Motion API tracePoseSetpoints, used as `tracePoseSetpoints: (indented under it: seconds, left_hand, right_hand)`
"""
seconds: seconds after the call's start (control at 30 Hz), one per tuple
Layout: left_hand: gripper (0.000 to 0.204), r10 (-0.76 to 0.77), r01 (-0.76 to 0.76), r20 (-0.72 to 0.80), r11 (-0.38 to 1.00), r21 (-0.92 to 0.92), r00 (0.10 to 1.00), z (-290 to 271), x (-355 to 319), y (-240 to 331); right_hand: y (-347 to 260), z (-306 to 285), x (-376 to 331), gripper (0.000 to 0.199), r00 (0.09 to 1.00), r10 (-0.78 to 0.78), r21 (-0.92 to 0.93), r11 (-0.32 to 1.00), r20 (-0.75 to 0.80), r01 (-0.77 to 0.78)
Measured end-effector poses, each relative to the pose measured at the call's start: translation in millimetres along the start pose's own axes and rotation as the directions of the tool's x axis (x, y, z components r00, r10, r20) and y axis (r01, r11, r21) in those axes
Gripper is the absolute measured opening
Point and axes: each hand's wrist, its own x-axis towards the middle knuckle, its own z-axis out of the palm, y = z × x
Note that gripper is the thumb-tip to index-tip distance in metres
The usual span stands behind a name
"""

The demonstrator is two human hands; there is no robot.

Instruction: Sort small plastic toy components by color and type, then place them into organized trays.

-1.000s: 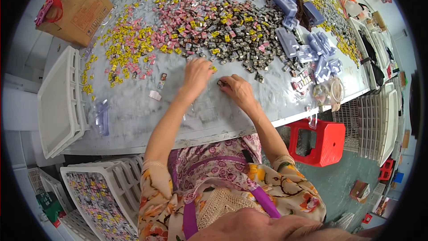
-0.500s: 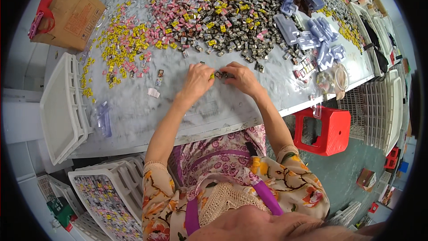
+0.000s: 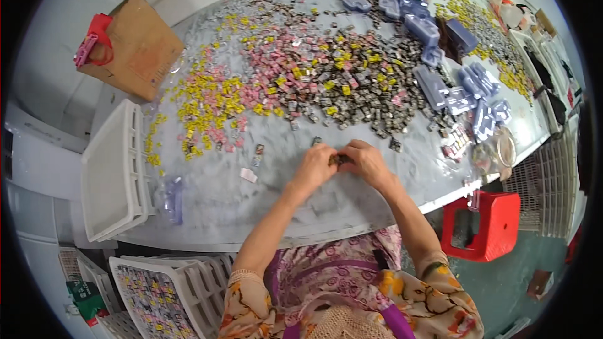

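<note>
At the middle of the grey table, my left hand and my right hand meet with fingers pinched. Between their fingertips are small dark pieces, partly covered by the fingers. Just beyond my left hand lies a single dark piece. Farther back spreads a big heap of small pieces: black ones at the right, pink ones in the middle and yellow ones at the left. A short row of pieces and a white scrap lie left of my hands.
An upright white plastic crate and a cardboard box stand at the left. Clear plastic trays and a round clear tub sit at the right. A red stool stands by the table's edge; filled crates are below left.
The whole view has shifted, with the table and things now lower and farther right. My hands have come closer together, and the dark pieces between them now sit at the fingertips.
</note>
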Motion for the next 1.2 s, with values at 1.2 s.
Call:
tracePoseSetpoints:
  seconds: [1.2]
  left_hand:
    - [0.029, -0.209, 0.201, -0.095, 0.976, -0.090, 0.973, -49, -92, 29]
  right_hand:
    - [-69, 38, -28, 0.035, 0.995, 0.045, 0.091, 0.995, -0.093, -0.037]
